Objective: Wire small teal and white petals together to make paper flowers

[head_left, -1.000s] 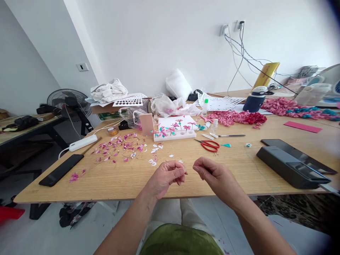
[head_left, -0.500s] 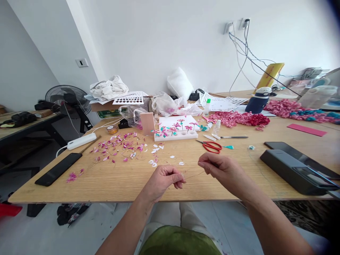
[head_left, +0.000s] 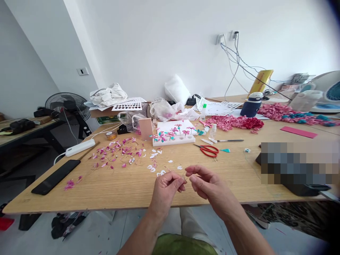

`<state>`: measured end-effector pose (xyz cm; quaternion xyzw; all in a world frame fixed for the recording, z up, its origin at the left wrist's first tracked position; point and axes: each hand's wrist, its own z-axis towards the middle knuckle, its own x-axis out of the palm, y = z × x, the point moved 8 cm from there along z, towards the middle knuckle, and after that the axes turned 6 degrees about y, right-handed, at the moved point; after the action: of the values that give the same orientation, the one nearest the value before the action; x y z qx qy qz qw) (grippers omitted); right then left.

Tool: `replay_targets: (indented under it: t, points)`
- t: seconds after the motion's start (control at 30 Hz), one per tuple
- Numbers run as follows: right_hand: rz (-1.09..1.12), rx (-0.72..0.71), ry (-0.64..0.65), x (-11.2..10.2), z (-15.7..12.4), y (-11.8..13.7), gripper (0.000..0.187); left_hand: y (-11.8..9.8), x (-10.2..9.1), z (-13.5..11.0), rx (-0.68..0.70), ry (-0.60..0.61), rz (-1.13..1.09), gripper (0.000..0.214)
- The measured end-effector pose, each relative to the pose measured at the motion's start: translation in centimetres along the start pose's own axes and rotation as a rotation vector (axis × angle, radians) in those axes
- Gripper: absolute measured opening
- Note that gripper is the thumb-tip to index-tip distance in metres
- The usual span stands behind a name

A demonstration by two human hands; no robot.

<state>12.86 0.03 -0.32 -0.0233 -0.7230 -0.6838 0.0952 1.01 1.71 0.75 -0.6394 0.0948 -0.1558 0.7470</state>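
My left hand and my right hand meet above the near edge of the wooden table. Both pinch a very thin wire between thumb and forefinger, fingertips almost touching. Small white petals lie on the table just beyond my left hand. Further left is a scatter of pink petals. A white foam block with pink and teal paper flowers stuck in it stands behind them. Red-handled scissors lie to the right of the block.
A black phone and a white power strip lie at the left. Glue bottles, tweezers, heaps of pink paper curls, a dark bottle, plastic bags and a blurred dark device fill the back and right.
My hands were spread apart half a second ago with the wire stretched between them. They have now come back together, fingertips nearly touching. The view tilted down slightly.
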Motion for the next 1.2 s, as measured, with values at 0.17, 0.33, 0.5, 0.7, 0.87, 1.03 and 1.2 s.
replay_targets:
  t: [0.17, 0.33, 0.5, 0.7, 0.87, 1.03, 1.2]
  points:
    - [0.083, -0.01, -0.008, 0.9, 0.4, 0.1, 0.026, -1.3, 0.1, -0.5, 0.105, 0.006, 0.288, 0.022]
    - [0.137, -0.044, -0.004, 0.6, 0.2, 0.0, 0.019, -1.4, 0.5, -0.6, 0.114, 0.022, 0.362, 0.022]
    - [0.2, -0.106, 0.006, 0.3, 0.0, 0.7, 0.015, -0.9, 1.1, -0.6, -0.003, 0.113, 0.171, 0.02]
    - [0.4, -0.082, 0.151, 1.3, -0.1, 0.6, 0.015, -0.8, 2.3, -1.0, 0.006, 0.307, -0.15, 0.012]
    - [0.427, -0.067, 0.147, 1.3, 0.0, 0.2, 0.016, -0.5, 2.0, -0.9, 0.01, 0.28, -0.155, 0.013]
    - [0.32, -0.077, 0.034, 0.3, -0.1, 0.6, 0.017, -0.3, 1.6, -0.8, -0.021, 0.204, -0.079, 0.016]
    - [0.27, -0.102, -0.008, 0.1, -0.3, 1.2, 0.017, -0.2, 1.5, -1.0, -0.069, 0.168, -0.01, 0.017]
